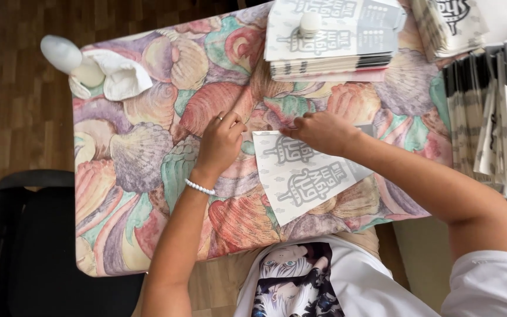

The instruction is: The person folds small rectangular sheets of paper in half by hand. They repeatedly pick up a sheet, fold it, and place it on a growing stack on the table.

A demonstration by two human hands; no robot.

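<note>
The printed paper sheet (303,176) is pinned flat under the right hand (324,132), fingers curled at its top edge; the left hand (221,141), fingers bent and empty, steadies the worktop (148,176) beside it.

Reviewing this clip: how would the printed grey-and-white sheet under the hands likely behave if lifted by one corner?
The printed sheet looks thin and flat, so it would probably droop rather than stay stiff. It seems light, likely sliding easily on the shell-patterned cloth if pushed. The right hand presses its top edge and the left hand rests beside it, suggesting it needs pinning.

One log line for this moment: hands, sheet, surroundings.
left hand: resting on shell-print cloth | right hand: pressing top edge of printed paper sheet | booklet stack behind
</note>
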